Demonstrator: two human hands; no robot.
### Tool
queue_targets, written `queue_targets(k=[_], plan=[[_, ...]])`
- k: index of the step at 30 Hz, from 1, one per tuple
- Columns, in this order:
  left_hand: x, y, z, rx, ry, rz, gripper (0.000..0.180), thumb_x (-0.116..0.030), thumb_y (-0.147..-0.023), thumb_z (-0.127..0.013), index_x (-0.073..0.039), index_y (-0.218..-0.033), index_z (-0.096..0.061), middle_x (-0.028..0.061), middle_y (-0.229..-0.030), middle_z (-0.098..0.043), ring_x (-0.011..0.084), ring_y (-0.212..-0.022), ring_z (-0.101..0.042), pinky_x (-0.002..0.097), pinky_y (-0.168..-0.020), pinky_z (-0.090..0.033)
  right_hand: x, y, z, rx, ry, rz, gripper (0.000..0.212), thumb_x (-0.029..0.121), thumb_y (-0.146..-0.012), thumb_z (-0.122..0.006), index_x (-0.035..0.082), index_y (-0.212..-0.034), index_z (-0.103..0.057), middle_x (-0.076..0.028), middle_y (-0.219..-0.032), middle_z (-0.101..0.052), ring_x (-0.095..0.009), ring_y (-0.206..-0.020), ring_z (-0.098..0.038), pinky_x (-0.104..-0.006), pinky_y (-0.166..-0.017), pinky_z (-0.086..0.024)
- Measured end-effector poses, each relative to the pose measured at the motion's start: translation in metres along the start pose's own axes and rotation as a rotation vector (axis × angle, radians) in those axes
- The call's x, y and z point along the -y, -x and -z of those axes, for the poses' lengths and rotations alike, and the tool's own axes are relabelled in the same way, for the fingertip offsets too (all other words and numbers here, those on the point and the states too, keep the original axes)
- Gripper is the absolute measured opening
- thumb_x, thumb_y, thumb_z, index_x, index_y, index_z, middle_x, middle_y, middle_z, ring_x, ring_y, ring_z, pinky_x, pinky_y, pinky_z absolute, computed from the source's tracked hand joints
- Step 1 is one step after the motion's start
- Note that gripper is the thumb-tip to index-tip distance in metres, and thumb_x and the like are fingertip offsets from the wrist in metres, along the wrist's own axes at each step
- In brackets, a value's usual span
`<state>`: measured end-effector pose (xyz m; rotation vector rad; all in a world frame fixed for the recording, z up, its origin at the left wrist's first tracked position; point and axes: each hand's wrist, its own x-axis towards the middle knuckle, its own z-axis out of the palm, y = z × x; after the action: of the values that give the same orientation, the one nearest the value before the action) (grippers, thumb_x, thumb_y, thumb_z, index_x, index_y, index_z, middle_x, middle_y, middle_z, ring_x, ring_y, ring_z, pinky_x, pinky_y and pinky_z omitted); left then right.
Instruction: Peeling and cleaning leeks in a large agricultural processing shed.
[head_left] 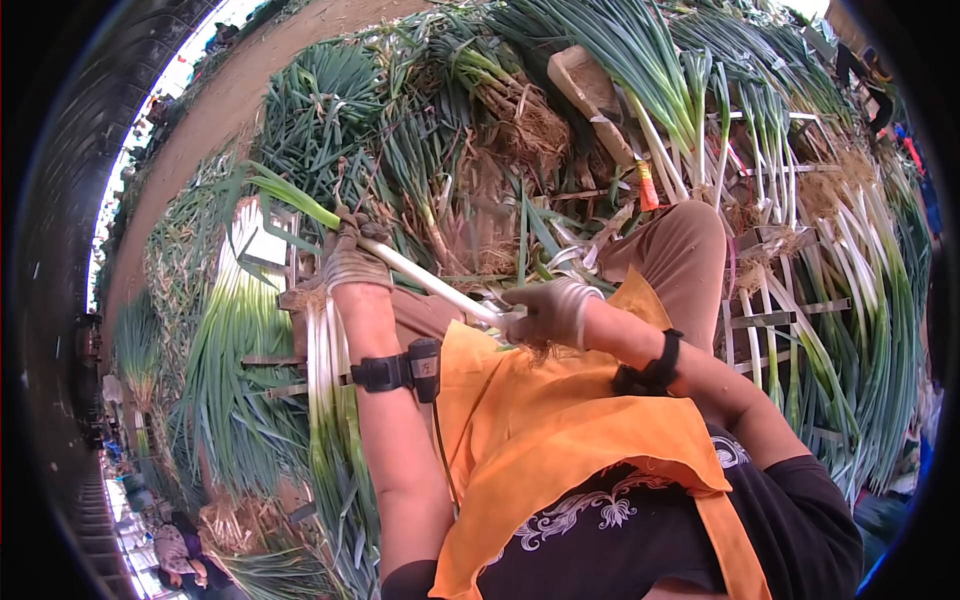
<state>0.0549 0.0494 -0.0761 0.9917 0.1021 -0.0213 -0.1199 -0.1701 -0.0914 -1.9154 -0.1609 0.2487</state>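
A long green onion (430, 278) with a clean white shaft lies slantwise across my lap. My left hand (356, 255), in a dirty knitted glove, is wrapped round it where the white turns to green. Near the root end my gloved right hand (553, 308) is closed on the shaft, and brown roots hang below it. The leafy top points out to the far left. Under the onion are my knees and an orange apron (590, 440). Part of the right hand's fingers is hidden behind its back.
To the left, a bundle of green onions (245, 310) rests on a metal rack. More bundles (790, 170) lean on racks at the right. Untrimmed onions with muddy roots (530, 125) lie ahead, beside a wooden piece (590, 90). A person (180, 550) is far off at lower left.
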Motion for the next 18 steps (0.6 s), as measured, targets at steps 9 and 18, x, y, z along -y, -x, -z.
queue_targets(k=[9,18], plan=[[0.045,-0.024,0.086,-0.352,-0.073,-0.042,0.006,-0.003,-0.082,-0.056,-0.005,-0.082,-0.05,0.0055,-0.063,-0.053,0.0145,-0.045,-0.047,0.0275,-0.041,-0.039,0.015,-0.021,-0.028,0.629,0.641,-0.06,0.036,0.037,-0.083,-0.047,0.006,-0.086,-0.065,-0.015,-0.074,-0.062,-0.033,-0.066,-0.057,-0.0381,-0.061,-0.045],[0.048,-0.053,0.107,-0.555,0.051,0.007,0.007,-0.006,-0.081,-0.06,-0.005,-0.085,-0.054,0.0034,-0.063,-0.053,0.0142,-0.049,-0.049,0.0261,-0.043,-0.039,0.0,0.066,0.036,0.644,-0.139,0.031,0.022,0.023,-0.08,-0.061,0.002,-0.073,-0.066,-0.011,-0.06,-0.058,-0.011,-0.053,-0.048,-0.0296,-0.052,-0.04]])
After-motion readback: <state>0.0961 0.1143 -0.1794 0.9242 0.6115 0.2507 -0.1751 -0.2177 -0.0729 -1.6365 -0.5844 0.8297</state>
